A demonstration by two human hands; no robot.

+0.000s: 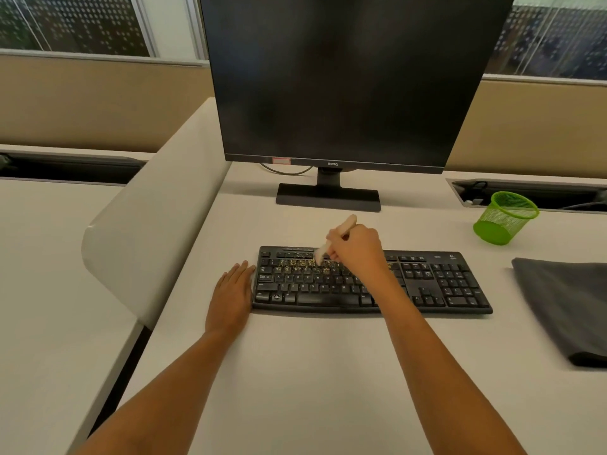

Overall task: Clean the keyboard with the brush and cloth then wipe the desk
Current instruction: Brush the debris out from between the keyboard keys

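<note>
An office: partitioned desk (pixel 295 372), monitor (pixel 345 77) (dark screen), keyboard (pixel 371 284).

The black plastic keyboard (pixel 427 284) looks matt. The pale brush (pixel 348 223) has a smooth, plastic-looking handle. The folded dark grey cloth (pixel 565 303) is soft and matt, the green wire-mesh cup (pixel 505 221) slightly glossy, the off-white surface (pixel 312 372) smooth and matt

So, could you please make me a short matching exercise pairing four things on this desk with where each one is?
Things: 1 brush; 2 cloth; 3 green mesh cup; 4 left hand.
Places: A flat on the desk beside the keyboard's left end; B folded, right of the keyboard; C held by the right hand over the upper keys; D far right, beyond the cloth.
Pairs: 1-C, 2-B, 3-D, 4-A.
</note>
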